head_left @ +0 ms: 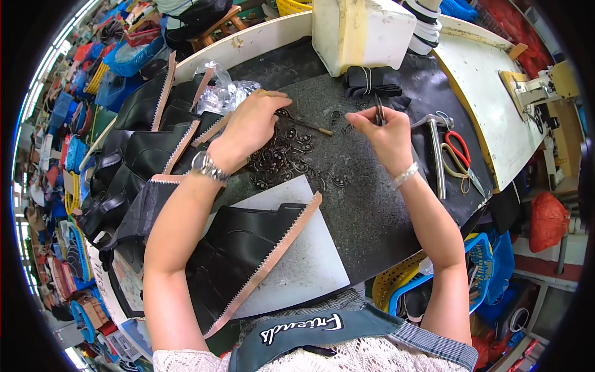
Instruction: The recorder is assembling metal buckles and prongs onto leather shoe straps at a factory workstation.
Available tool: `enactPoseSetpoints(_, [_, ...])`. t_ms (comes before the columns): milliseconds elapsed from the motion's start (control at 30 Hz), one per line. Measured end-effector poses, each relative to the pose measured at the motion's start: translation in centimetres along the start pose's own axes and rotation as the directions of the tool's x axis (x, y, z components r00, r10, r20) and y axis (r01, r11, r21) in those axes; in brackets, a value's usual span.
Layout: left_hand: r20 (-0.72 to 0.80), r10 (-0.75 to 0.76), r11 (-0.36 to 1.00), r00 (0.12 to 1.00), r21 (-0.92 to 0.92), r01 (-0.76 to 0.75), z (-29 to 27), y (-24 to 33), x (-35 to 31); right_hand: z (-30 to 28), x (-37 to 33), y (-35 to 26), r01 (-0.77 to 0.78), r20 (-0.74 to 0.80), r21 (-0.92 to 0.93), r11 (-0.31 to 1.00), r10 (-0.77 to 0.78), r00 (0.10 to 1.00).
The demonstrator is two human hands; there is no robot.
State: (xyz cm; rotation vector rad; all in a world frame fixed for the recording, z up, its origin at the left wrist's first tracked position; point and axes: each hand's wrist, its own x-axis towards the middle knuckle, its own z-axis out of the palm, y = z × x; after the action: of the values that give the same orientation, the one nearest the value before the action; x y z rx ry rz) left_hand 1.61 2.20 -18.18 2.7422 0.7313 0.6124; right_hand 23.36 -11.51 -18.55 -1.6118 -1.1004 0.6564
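Note:
My left hand [245,130], with a watch at its wrist, reaches over a pile of small dark metal ornaments [282,152]. Its fingers stretch to the right and hold nothing that I can see. Close by those fingertips, a thin rod [313,127] with a brass-coloured end lies across the pile. My right hand [387,133] is closed on a slim dark tool with two points, like tweezers [379,111]; the palm hides its lower part. A black leather shoe upper [242,239] with a tan zigzag edge lies nearest me, on a white board [310,260].
More black uppers [145,152] are heaped at left beside a clear plastic bag [226,93]. A hammer [436,155] and red-handled scissors [458,155] lie at right. A banded black bundle [372,80] sits before a white block [359,37]. Baskets [396,282] stand below the table edge.

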Motion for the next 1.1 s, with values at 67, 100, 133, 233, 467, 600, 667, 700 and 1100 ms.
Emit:
enactPoseSetpoints(67, [0.068,0.030,0.997,0.997,0.066,-0.035,0.9,-1.4,0.0,0.3,1.1,0.8,-0.064,0.027,-0.096,0.993,0.066,0.997])
enactPoseSetpoints(100, [0.139,0.058,0.990,0.989,0.122,-0.075,1.1,-1.5,0.1,0.3,1.3,1.1,-0.068,0.026,-0.099,0.993,0.070,0.997])
enactPoseSetpoints(133, [0.140,0.059,0.990,0.988,0.119,-0.076,1.4,-1.5,0.1,0.2,1.4,1.4,-0.114,0.011,-0.008,0.993,0.114,0.993])
enactPoseSetpoints(233, [0.138,0.091,0.963,0.986,0.239,-0.122,1.3,-1.5,-0.1,-0.5,1.1,1.0,-0.155,0.021,0.077,0.985,0.154,0.988])
enactPoseSetpoints(467, [0.304,-0.421,0.260,0.855,-0.862,0.435,-2.4,6.3,-1.8,-0.2,-4.6,-3.8,0.111,-0.046,-0.232,0.966,-0.125,0.991])
enactPoseSetpoints(600, [0.369,-0.390,0.066,0.843,-0.902,0.426,-3.5,9.9,-3.8,0.7,-6.5,-5.2,0.579,0.077,-0.413,0.703,-0.607,0.791])
enactPoseSetpoints(667, [0.343,-0.388,0.107,0.855,-0.905,0.412,-4.0,10.6,-4.3,0.9,-6.7,-5.4,0.647,0.068,-0.499,0.576,-0.719,0.692])
enactPoseSetpoints(700, [0.322,-0.385,0.141,0.865,-0.906,0.400,-4.1,10.8,-4.6,0.9,-7.0,-5.7,0.649,0.067,-0.497,0.575,-0.721,0.690])
enactPoseSetpoints(1100, [0.201,-0.454,0.345,0.868,-0.859,0.379,-4.9,12.6,-4.9,0.6,-8.8,-7.7,0.614,0.081,-0.558,0.558,-0.700,0.710])
